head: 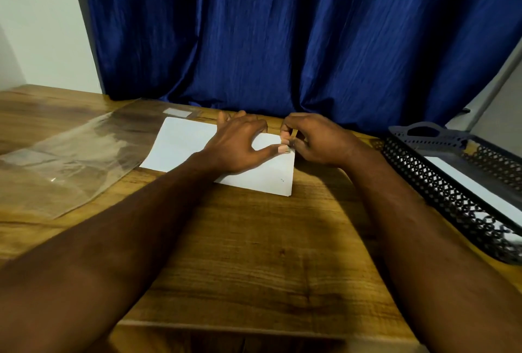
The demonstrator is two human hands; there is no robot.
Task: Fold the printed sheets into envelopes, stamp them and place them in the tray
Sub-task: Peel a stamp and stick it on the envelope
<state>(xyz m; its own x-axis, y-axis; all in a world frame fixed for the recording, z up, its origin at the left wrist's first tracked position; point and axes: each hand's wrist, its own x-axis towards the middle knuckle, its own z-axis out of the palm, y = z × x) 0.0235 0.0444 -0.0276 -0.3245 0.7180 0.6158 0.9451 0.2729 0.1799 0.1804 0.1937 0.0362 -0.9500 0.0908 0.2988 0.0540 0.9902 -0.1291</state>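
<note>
Here, left hand (238, 141) presses smooth white sheet (180, 141).

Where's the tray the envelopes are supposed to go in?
The black mesh tray sits at the table's right edge in the head view, just beyond the right hand, with white paper inside it.

You will find nothing readable here. The white envelope (262, 174) carries only one tiny dark mark near its near right corner, too small and blurred for you to make out as text.
</note>
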